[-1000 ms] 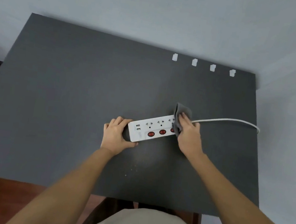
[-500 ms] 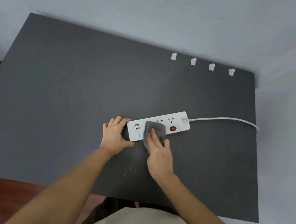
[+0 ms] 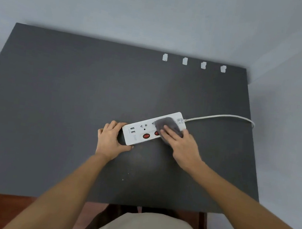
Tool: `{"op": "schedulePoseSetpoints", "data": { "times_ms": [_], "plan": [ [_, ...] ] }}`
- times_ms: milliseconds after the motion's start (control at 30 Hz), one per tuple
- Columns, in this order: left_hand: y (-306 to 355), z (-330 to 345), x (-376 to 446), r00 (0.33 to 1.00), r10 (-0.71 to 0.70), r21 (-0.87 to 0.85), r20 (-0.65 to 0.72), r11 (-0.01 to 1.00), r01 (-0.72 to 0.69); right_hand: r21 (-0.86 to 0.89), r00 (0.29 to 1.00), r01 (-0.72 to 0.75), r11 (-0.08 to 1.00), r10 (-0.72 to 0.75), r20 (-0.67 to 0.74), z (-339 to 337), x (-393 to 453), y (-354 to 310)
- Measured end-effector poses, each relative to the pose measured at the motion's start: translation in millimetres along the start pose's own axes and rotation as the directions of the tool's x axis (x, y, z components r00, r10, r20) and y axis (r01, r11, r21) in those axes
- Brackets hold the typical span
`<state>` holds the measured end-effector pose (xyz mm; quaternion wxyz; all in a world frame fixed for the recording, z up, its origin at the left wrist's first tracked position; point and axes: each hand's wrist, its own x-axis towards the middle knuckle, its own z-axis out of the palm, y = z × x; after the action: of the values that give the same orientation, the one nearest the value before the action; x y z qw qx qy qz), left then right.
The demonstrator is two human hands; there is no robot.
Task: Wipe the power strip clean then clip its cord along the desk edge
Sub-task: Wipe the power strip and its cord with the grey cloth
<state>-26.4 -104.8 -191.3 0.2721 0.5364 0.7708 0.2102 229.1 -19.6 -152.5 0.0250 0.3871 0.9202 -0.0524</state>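
1. A long white plastic power strip (image 3: 154,128) lies flat on the dark grey rectangular desk (image 3: 71,103), a little right of the desk's middle and nearer the front edge than the back, set at a slant so that its cord end points toward the back right corner.
2. The left hand (image 3: 111,140) cups the strip's near-left end: its fingers curl round the short end, the thumb lies along the front corner, and the palm rests on the desk.
3. The right hand (image 3: 180,147) is laid flat and palm down, fingers straight and close together, pressing a small grey cloth (image 3: 168,125) onto the strip's top toward the cord end.
4. The cloth covers the sockets at that end and part of one round red switch (image 3: 157,133); a second red switch (image 3: 145,136), one socket and two USB ports near the left end are uncovered.
5. The thin white cord (image 3: 222,117) leaves the strip's right end, runs loose across the desk and bends over the right edge.
6. Four small white cord clips (image 3: 185,61) sit in a row along the back edge, toward the back right corner, well apart from the cord.
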Motion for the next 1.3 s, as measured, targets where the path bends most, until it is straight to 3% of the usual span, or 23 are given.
{"op": "schedulePoseSetpoints", "data": {
  "times_ms": [133, 167, 267, 333, 400, 467, 533, 600, 667, 733, 800, 867, 933, 1067, 1133, 1200, 1233, 1300],
  "plan": [
    [5.8, -3.3, 6.9, 0.999, 0.042, 0.014, 0.013, 0.999, -0.042, 0.171, 0.922, -0.378, 0.91, 0.386, -0.013, 8.7, -3.5, -34.2],
    [8.6, -3.2, 9.4, 0.999, 0.049, 0.016, 0.019, 0.999, -0.049, 0.22, 0.92, -0.384, 0.897, 0.393, 0.005, 8.7, -0.9, -51.8],
    [18.1, 1.8, 13.6, 0.998, 0.059, 0.007, 0.02, 0.998, -0.059, 0.207, 0.979, -0.193, 0.959, 0.201, -0.02, 4.2, -6.5, -51.9],
    [20.4, 4.7, 13.0, 0.998, 0.067, 0.0, 0.01, 0.998, -0.067, 0.184, 0.957, -0.282, 0.942, 0.29, -0.017, -1.2, -15.2, -14.0],
    [21.0, 5.3, 12.3, 0.997, 0.076, 0.004, 0.015, 0.997, -0.076, 0.211, 0.882, -0.461, 0.862, 0.472, -0.003, -3.3, -20.6, 10.3],
    [18.9, 3.7, 12.4, 0.997, 0.072, 0.009, 0.01, 0.997, -0.072, 0.271, 0.839, -0.529, 0.804, 0.544, 0.025, -6.6, -10.8, -4.2],
    [18.5, 2.1, 13.5, 0.997, 0.068, 0.018, 0.023, 0.997, -0.069, 0.342, 0.907, -0.409, 0.846, 0.416, 0.056, -4.6, 3.7, -39.3],
    [17.5, 3.1, 12.5, 0.998, 0.065, 0.017, 0.024, 0.998, -0.066, 0.389, 0.988, -0.154, 0.908, 0.137, 0.073, 1.9, 8.2, -54.9],
    [15.8, 4.2, 9.2, 0.999, 0.053, 0.003, 0.014, 0.999, -0.053, 0.364, 0.997, -0.031, 0.931, 0.003, 0.077, 1.9, 9.6, -26.6],
    [15.4, 4.8, 7.5, 0.998, 0.06, -0.005, 0.016, 0.998, -0.06, 0.329, 0.969, -0.246, 0.912, 0.237, 0.068, -2.4, 10.5, 16.3],
    [16.4, 3.0, 9.3, 0.998, 0.065, -0.005, 0.016, 0.998, -0.065, 0.292, 0.836, -0.54, 0.789, 0.543, 0.079, -9.8, 14.8, 36.5],
    [18.5, 2.0, 11.5, 0.998, 0.062, -0.021, 0.002, 0.998, -0.062, 0.252, 0.752, -0.654, 0.714, 0.65, 0.112, -17.0, 26.2, 22.4],
    [19.3, 2.8, 13.5, 0.998, 0.067, -0.046, -0.014, 0.997, -0.068, 0.236, 0.792, -0.605, 0.76, 0.605, 0.081, -21.8, 37.7, -2.3],
    [14.3, 3.2, 14.0, 1.0, 0.007, -0.069, -0.018, 0.998, -0.009, 0.221, 0.974, -0.226, 0.949, 0.225, 0.031, -12.8, 55.8, -78.1],
    [11.6, 5.3, 6.3, 1.0, -0.009, -0.029, 0.008, 1.0, 0.009, 0.233, 0.998, -0.004, 0.972, -0.01, 0.056, -7.3, 48.0, -102.5],
    [6.7, 8.2, -2.9, 1.0, -0.006, -0.042, 0.005, 0.999, 0.006, 0.299, 0.981, 0.123, 0.946, -0.161, 0.106, -0.5, 25.9, -80.4],
    [5.6, 9.2, -5.4, 1.0, -0.003, -0.056, 0.001, 0.998, 0.003, 0.317, 0.986, 0.1, 0.943, -0.137, 0.097, 3.9, 14.3, -55.4],
    [7.7, 9.2, -4.2, 1.0, 0.019, -0.054, 0.011, 0.998, -0.018, 0.284, 0.991, -0.125, 0.951, 0.107, 0.078, 6.9, 2.3, -6.6]
  ]
}}
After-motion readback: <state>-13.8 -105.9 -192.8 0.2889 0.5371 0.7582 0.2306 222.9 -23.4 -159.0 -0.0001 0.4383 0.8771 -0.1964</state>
